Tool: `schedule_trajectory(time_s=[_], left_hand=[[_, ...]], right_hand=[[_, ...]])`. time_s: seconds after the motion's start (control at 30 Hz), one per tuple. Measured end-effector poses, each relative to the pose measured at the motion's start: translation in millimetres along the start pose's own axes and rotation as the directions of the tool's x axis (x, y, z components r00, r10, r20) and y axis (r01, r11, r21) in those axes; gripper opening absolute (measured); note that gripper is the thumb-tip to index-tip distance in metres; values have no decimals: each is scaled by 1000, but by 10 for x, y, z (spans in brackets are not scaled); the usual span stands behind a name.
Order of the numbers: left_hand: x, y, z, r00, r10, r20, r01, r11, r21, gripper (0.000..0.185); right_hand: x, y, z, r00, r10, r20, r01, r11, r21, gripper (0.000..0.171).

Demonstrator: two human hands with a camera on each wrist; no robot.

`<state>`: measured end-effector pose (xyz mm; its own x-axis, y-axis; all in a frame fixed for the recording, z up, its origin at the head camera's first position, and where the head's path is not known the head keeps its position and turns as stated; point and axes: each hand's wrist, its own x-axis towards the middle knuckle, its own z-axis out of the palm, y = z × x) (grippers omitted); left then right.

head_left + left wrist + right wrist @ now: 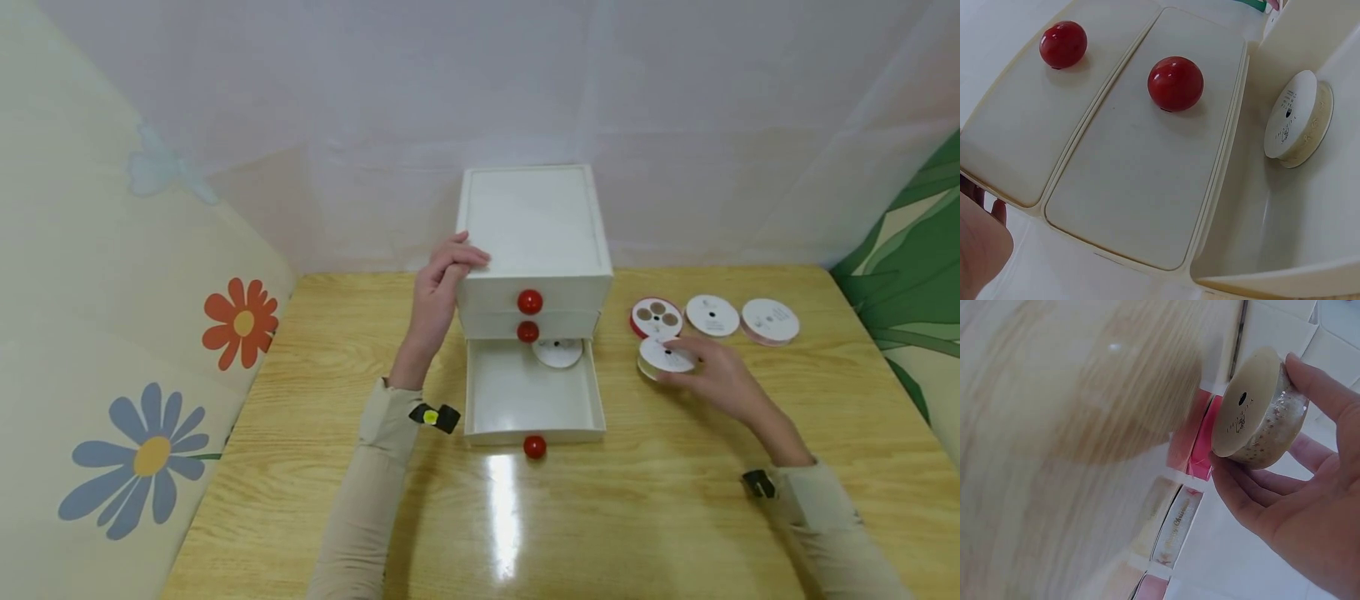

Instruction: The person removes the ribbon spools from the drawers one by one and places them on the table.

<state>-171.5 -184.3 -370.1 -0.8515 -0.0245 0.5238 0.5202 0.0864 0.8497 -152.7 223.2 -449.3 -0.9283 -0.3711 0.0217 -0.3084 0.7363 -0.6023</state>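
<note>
My right hand (716, 379) has its fingers curled around a ribbon spool (664, 357), which I hold by the rim just above the wooden table (675, 517), to the right of the small white drawer cabinet (534, 242). In the right wrist view the spool (1259, 409) sits between my thumb and fingers (1325, 394), flat face toward the camera. My left hand (438, 292) rests on the upper left corner of the cabinet, with the fingers bent over its top edge, I think to keep it steady. The bottom drawer (525, 421) is pulled out, and one spool (558, 351) lies already at its back; the two upper drawers are shut. I judge that I am in the step of carrying this spool to the open drawer. The next move needs a lift over the drawer's right wall and then a gentle lowering beside the spool inside. Three more spools (712, 315) wait on the table behind.
</note>
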Motion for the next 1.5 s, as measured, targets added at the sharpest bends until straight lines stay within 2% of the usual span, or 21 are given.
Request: schedule_trajectory(time_s=[0.57,0.83,1.07,1.2,1.3,1.4,1.5], left_hand=[[-3,1,8,1000,-16,2,16,1000,-4,25],[-5,-19,-4,1000,-3,8,3,1000,2,25],[-9,-24,1,1000,9,17,-9,1000,11,26],[-8,-23,10,1000,6,18,-6,1000,13,26],[-5,-26,10,1000,12,17,-12,1000,6,26],[-5,-23,6,1000,13,13,-13,1000,3,25],[-6,-18,12,1000,2,4,-2,1000,0,25]], right_hand=[[5,72,24,999,-9,52,10,1000,-19,57],[-12,111,22,994,-110,8,110,992,-66,54],[-21,134,23,986,-169,9,169,980,-102,52],[-41,97,1,989,-145,23,147,984,-102,53],[-60,-31,7,988,-148,-37,144,986,-89,46],[-64,-268,93,959,-246,-142,238,969,-67,36],[-48,-538,255,899,-393,-193,390,919,-53,32]])
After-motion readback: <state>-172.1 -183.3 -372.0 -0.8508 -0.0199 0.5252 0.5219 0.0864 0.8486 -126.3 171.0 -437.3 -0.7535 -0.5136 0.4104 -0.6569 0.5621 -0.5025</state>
